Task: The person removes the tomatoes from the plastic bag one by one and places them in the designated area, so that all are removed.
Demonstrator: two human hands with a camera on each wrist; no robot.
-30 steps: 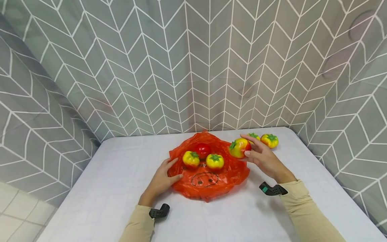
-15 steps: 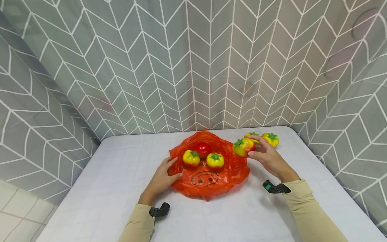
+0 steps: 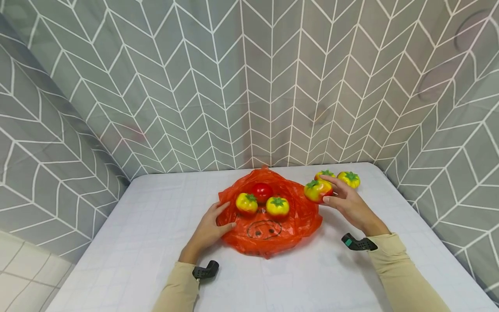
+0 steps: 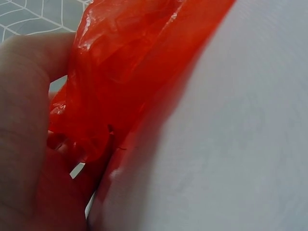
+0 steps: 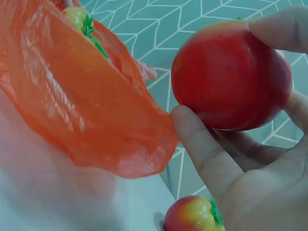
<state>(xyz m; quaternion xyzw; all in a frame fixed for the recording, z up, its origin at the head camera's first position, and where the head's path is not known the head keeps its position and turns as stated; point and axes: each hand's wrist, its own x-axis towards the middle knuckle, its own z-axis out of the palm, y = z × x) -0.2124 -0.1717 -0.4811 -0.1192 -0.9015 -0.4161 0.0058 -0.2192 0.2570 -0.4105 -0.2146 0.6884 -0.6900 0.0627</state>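
Note:
My right hand (image 3: 348, 206) holds a yellow-and-red artificial persimmon (image 3: 317, 191) between thumb and fingers, above the table by the bag's right rim. Its smooth red underside faces the right wrist view. An open red plastic bag (image 3: 296, 234) with a pig snout drawn on it lies mid-table. Inside sit two persimmons, a left one (image 3: 246, 203) and a right one (image 3: 277, 207), with a plain red fruit (image 3: 261, 192) behind. My left hand (image 3: 208, 229) grips the bag's left edge, thumb in front; the left wrist view shows crumpled plastic (image 4: 120, 72) at the fingers, some hidden.
Two more persimmons lie at the table's back right: one (image 3: 351, 179) fully visible, the other (image 3: 325, 173) partly behind the right hand. A grey patterned curtain (image 3: 257, 86) encloses the back and sides of the white table (image 3: 163, 203).
My right hand has shifted rightward with its persimmon, from over the bag's right side toward the two persimmons on the table. The left hand and the bag look unchanged.

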